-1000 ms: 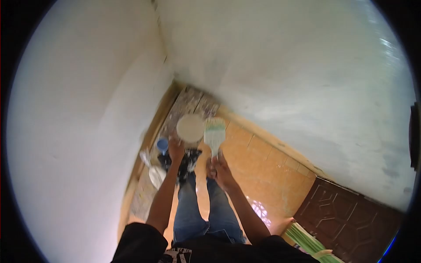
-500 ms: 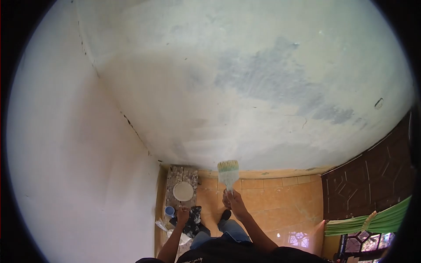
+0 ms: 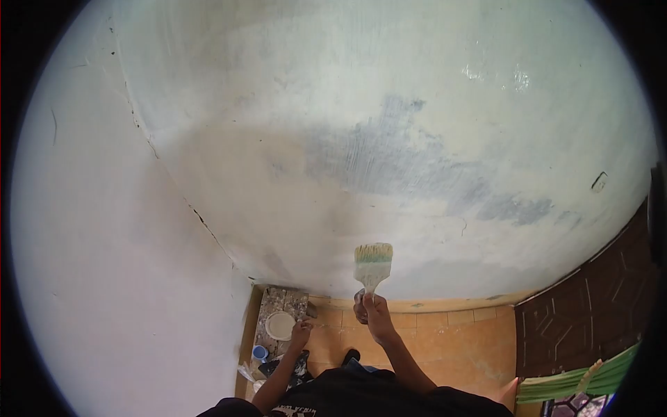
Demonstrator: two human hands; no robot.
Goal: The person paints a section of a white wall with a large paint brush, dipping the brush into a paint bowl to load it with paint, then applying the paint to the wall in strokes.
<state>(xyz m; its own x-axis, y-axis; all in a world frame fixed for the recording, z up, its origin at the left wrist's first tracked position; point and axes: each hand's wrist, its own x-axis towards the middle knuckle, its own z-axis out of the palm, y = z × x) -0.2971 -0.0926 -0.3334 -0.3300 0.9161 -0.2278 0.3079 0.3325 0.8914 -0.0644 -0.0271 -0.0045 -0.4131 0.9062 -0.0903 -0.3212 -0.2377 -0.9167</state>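
Note:
My right hand [image 3: 375,314] is closed round the handle of a wide flat paintbrush [image 3: 373,267], held upright in front of the wall [image 3: 313,229]. The brush's pale bristles point up, with greenish-white paint towards their base. The painted wall carries a streaky grey-blue patch [image 3: 396,156]. My left hand [image 3: 301,335] hangs lower and to the left, its fingers curled together with no object showing in them. Beside it, a round tub of cream-coloured paint [image 3: 281,325] stands on a paint-spattered wooden bench [image 3: 274,300]. A small blue cup [image 3: 260,353] is near the tub.
A white side wall [image 3: 125,278] meets the painted wall at a cracked corner on the left. Orange floor tiles [image 3: 445,347] lie below. At the right are a dark carved wooden door [image 3: 563,320] and a green curtain [image 3: 611,375]. Dark patterned cloth [image 3: 295,372] lies by the bench.
My view has tilted upward, so the grey-blue patch sits lower. The brush in my right hand has risen slightly and shifted right. My left hand has moved up, closer beside the paint tub.

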